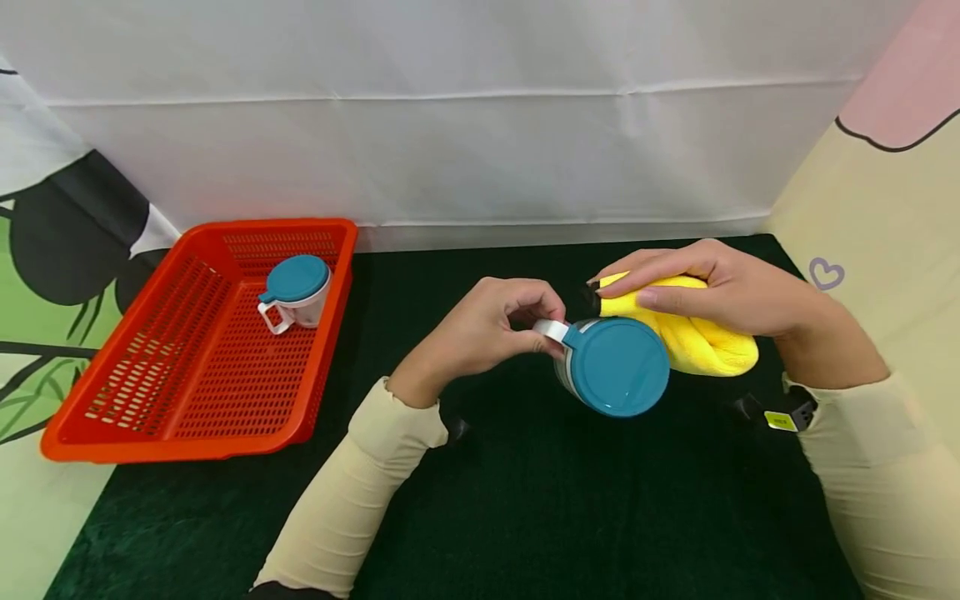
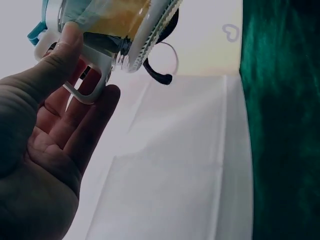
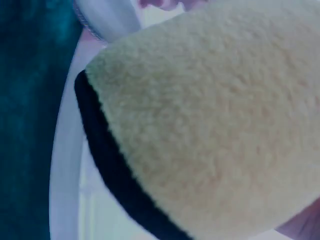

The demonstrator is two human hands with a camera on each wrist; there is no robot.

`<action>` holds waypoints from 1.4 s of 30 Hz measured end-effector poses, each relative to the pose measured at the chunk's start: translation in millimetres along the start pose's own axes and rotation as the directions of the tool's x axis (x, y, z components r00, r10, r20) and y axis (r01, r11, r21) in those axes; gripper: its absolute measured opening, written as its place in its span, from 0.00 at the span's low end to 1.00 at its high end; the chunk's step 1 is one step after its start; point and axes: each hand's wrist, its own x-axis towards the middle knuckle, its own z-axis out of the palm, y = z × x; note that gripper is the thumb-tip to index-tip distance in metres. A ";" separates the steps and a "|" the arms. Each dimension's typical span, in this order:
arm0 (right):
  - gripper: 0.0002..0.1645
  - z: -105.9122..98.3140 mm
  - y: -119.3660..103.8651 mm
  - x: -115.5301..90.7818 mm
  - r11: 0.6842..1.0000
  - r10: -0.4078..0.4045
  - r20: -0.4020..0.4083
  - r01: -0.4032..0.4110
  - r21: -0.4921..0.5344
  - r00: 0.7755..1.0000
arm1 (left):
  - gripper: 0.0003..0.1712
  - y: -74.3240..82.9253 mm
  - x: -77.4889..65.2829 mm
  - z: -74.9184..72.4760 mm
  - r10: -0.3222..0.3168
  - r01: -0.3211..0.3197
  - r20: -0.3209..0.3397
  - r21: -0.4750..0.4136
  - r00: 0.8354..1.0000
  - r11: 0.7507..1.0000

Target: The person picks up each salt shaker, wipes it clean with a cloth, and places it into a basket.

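Observation:
A clear jar (image 2: 112, 20) with a blue lid (image 1: 621, 367) and a white handle (image 1: 551, 330) is held up over the dark green cloth. My left hand (image 1: 498, 327) pinches that handle between thumb and fingers. In my right hand (image 1: 720, 287) is a folded yellow cloth (image 1: 705, 340) with a black edge, beside the jar at its upper right. The yellow cloth (image 3: 210, 120) fills most of the right wrist view and hides much of the jar there. Whether cloth and jar touch, I cannot tell.
An orange-red perforated basket (image 1: 217, 392) stands at the left, and a second blue-lidded jar (image 1: 297, 287) with a white handle sits in it. Dark green fabric (image 1: 570, 517) covers the table. A white sheet (image 1: 480, 158) hangs behind, with printed panels at both sides.

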 end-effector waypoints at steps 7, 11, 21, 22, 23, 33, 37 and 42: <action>0.22 5.5 8.0 14.3 0.996 0.068 0.105 -0.074 0.058 0.992 | 0.12 9.2 -1.3 -0.3 0.026 -0.026 0.043 -0.014 0.999 1.000; 0.23 1.8 -0.4 9.8 0.998 -0.022 0.124 0.014 0.068 0.992 | 0.12 6.3 -1.8 -1.6 -0.001 0.001 0.039 -0.013 0.999 1.000; 0.21 46.2 20.2 -3.0 0.942 0.195 -0.428 -0.048 0.331 0.882 | 0.12 3.3 -4.5 -6.5 -0.039 0.064 -0.228 0.101 0.973 0.993; 0.22 54.5 20.0 -2.2 0.930 0.218 -0.509 -0.020 0.366 0.833 | 0.12 3.6 -4.3 -6.7 -0.048 0.078 -0.270 0.100 0.962 0.992; 0.22 62.1 18.6 -0.6 0.928 0.222 -0.589 0.018 0.373 0.777 | 0.12 4.0 -3.9 -6.7 -0.054 0.089 -0.306 0.099 0.950 0.991; 0.19 64.1 -14.2 15.4 0.972 -0.122 -0.883 0.233 -0.015 0.454 | 0.12 16.8 0.8 -1.4 -0.049 0.100 -0.390 0.110 0.920 0.989; 0.19 57.7 -27.2 22.5 0.976 -0.188 -0.894 0.180 -0.123 0.406 | 0.12 19.8 -0.4 0.0 -0.075 0.127 -0.390 0.108 0.918 0.986; 0.21 66.5 -25.2 29.5 0.970 -0.201 -0.907 0.207 -0.131 0.369 | 0.12 23.2 -1.1 1.8 -0.091 0.149 -0.454 0.092 0.886 0.985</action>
